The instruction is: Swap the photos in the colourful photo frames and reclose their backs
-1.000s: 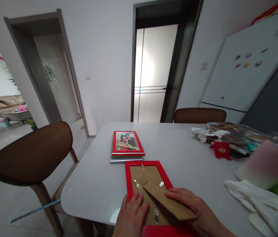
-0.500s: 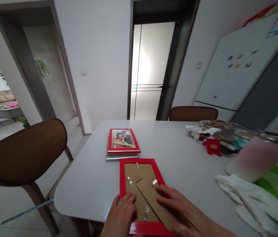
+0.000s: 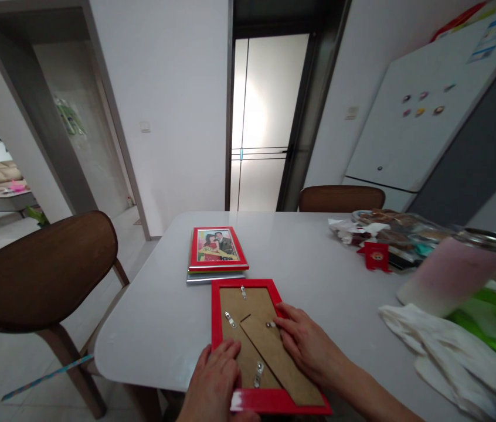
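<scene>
Bench [image 3: 142, 328], white and smooth with rounded corners, spreads before me, a brown chair [image 3: 50, 264] at its left edge and another chair back [image 3: 340, 199] beyond its far edge. Along the right edge lie a crumpled white cloth [image 3: 432, 346], a green bag [image 3: 489, 316] and a pink-and-white tumbler [image 3: 454, 272] with a metal rim. Clear plastic wrapping [image 3: 406, 228] sits towards the far right corner, with a small red packet [image 3: 376, 257] in front of it.

Near the bench's near edge, my red frame [image 3: 217, 308] lies face down, its brown backing [image 3: 252, 299] up. Between it and the far left corner is a small stack; the red picture frame [image 3: 193, 249] on top shows a photo [image 3: 218, 246] of two people. I cannot tell whether the stack touches my frame.

My left hand [image 3: 215, 372] rests with its fingers close together on the left side and backing. My right hand [image 3: 307, 343] has its fingers slightly spread over the right side; its thumb is hidden. The support leg [image 3: 278, 363] lies slanting across the backing. Smallest are the metal clips; the right clip [image 3: 269, 324] is by my right fingertips.
</scene>
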Motion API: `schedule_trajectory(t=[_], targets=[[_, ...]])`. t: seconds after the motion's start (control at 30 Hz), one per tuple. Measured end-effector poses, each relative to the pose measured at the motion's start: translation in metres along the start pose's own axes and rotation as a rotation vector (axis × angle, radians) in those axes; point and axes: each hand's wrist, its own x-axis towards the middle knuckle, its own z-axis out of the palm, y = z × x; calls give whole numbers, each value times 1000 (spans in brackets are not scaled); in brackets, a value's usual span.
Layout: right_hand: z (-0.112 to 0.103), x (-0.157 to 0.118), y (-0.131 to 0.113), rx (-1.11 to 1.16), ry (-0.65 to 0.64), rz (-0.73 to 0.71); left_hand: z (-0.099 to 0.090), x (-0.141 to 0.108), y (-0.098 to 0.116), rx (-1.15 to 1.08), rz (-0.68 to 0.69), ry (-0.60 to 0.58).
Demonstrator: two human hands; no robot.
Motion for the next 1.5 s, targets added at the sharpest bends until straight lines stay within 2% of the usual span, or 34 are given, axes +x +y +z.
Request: schedule_trajectory(t=[0.1,0.17,0.3,0.4,0.63,0.8,0.97,1.1,1.5], targets=[[-4,-7,-10,-44,21,-18,0,-1,2,-9,-30,0],[-8,-13,-24,-33,4,-89,0,-2,3,-20,-29,10],[-15,-25,-53,71,-167,-275,-2,-4,5,-23,-39,22],[-17,-29,-62,122,-213,-291,-4,-4,7,-12,-41,16],[-17,-25,-59,167,-191,-266,0,-3,2,-26,-30,25],[-4,11,-65,145,-99,-173,3,-3,0,-17,-28,18],[15,44,-72,41,-90,-148,4,-1,0,-5,-31,-4],[19,44,-72,70,-103,-188,6,0,-1,-4,-19,11],[26,50,-61,132,-84,-137,7,1,-3,-54,-35,-26]])
